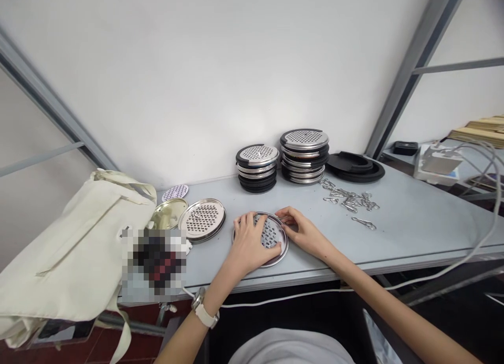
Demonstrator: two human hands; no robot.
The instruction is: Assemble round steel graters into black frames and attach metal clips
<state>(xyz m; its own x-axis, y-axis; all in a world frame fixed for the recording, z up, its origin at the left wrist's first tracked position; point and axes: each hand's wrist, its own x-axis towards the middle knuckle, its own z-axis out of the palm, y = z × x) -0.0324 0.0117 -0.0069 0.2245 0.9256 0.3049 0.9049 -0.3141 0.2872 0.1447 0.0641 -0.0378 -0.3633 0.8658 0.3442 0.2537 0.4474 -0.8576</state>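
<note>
A round metal grater plate (pixel 270 231) with raised holes lies on the table near its front edge. My left hand (pixel 250 243) reaches across the plate from the left, its fingers curved over the far left part and its thumb on the front right part. At the right rim is my right hand (pixel 295 230), with thumb and fingertips closed on the edge. Part of the plate is hidden under my left hand. To the left lie similar grater plates (pixel 202 218), a gold-coloured round lid (pixel 171 212) and a white perforated disc (pixel 175 192).
Two stacks of grater discs with black rings, a shorter stack (pixel 257 168) and a taller stack (pixel 304 156), stand by the wall. Black round trays (pixel 356 167) and several metal clips (pixel 350 198) lie right. A cream bag (pixel 74 248) covers the left end. A white cable (pixel 433 284) crosses the front.
</note>
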